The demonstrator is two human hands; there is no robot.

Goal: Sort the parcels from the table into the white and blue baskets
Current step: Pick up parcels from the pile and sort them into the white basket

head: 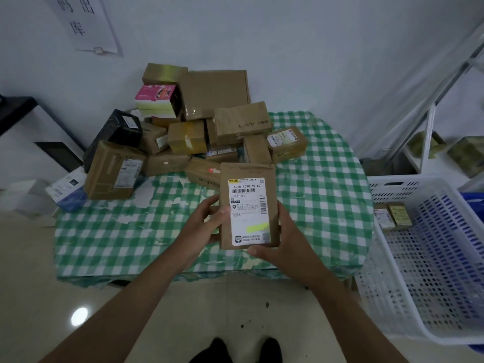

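I hold a small brown parcel upright over the table's front, its white shipping label facing me. My left hand grips its left edge, thumb on the label. My right hand grips the right edge and bottom corner. A pile of several cardboard parcels lies at the back of the table, with a black box and a pink box among them. The white basket stands at the right with two small parcels inside. A blue basket's edge shows behind it.
The table wears a green checked cloth. A blue and white box sits at its left edge. Metal shelving with wrapped items rises at the right. A paper sign hangs on the wall. My shoes show on the tiled floor.
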